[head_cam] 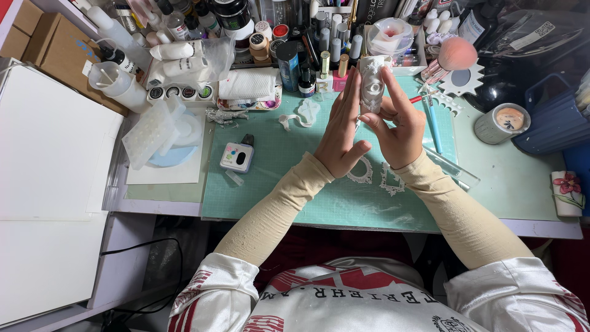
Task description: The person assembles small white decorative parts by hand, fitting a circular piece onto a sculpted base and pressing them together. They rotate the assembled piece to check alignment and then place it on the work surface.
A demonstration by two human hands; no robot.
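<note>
Nearest the camera, two cream-sleeved forearms rise from the table edge onto a green cutting mat [295,184], where two white lace-edged frame pieces [375,175] lie just below the wrists. Above them the left hand [340,132] stands flat and open-palmed, fingers straight, pressed against the side of a small translucent bottle [371,83]; the right hand [399,126] curls around the bottle's other side, fingers and thumb gripping its lower body. The bottle is held upright between both hands, off the mat, over its far half. It appears light and fairly stiff, probably thin plastic (contents cannot be made out), with a smooth wall judged liable to slip; the mid-body, where the palms now bear, looks the soundest place to hold. Left of the hands sits a small white device [237,157], then a clear silicone mould [150,132]. Farthest back, crowded bottles and jars [289,43] and a pink puff [456,54] line the rear.
</note>
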